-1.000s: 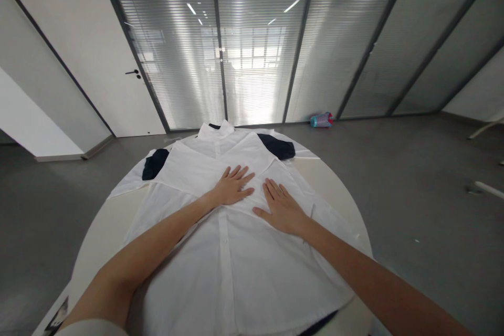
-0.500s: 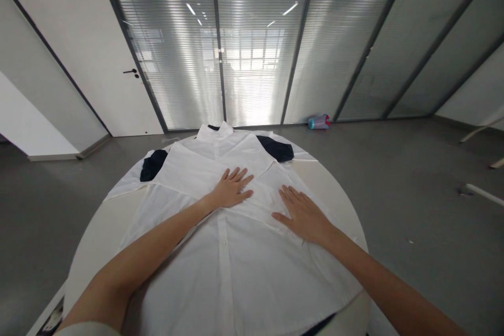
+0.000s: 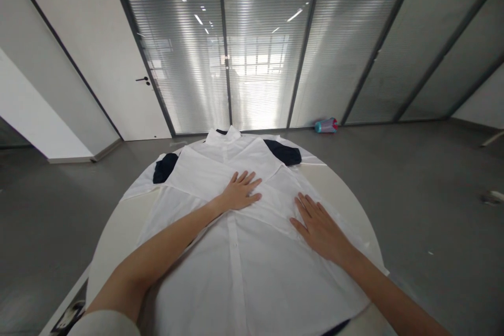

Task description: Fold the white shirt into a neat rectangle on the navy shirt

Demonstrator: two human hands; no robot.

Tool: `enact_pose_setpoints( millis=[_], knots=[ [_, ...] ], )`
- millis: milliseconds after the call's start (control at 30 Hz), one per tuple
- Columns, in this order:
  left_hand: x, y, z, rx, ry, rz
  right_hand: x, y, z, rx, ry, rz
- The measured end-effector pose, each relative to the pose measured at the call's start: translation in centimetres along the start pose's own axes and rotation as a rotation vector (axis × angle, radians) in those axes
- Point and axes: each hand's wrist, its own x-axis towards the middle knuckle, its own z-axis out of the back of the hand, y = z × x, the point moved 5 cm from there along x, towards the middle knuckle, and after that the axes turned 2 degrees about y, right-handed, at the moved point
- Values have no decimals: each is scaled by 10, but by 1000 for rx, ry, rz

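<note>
A white button-up shirt (image 3: 268,273) lies spread over a round white table (image 3: 114,231), its collar (image 3: 223,137) at the far edge. The sleeves are folded across its front, and dark navy patches of cloth show at the left (image 3: 165,168) and right (image 3: 284,152) shoulders. My left hand (image 3: 241,191) rests flat on the chest of the shirt, fingers spread. To its right, my right hand (image 3: 321,228) lies flat on the cloth with fingers stretched out. Neither hand grips the fabric.
Beyond the table stands a glass partition with blinds (image 3: 260,84), with a white door (image 3: 129,89) at its left. A blue and red patterned object (image 3: 326,125) lies on the grey floor (image 3: 425,194) by the glass. A pale furniture leg (image 3: 492,139) shows at the far right.
My right hand has slid a little to the right across the shirt, away from my left hand. My left hand stays at the same spot on the cloth. The view has shifted slightly.
</note>
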Motion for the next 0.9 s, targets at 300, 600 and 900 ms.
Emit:
enact_pose_setpoints(
  millis=[300, 600, 900],
  knots=[
    [1, 2, -1, 1, -29, 3, 1, 0, 4, 44, 73, -24],
    [5, 7, 2, -155, -86, 13, 1, -2, 1, 88, 75, -16],
    [73, 184, 65, -858, -531, 583, 1, -4, 0, 92, 75, -23]
  ],
)
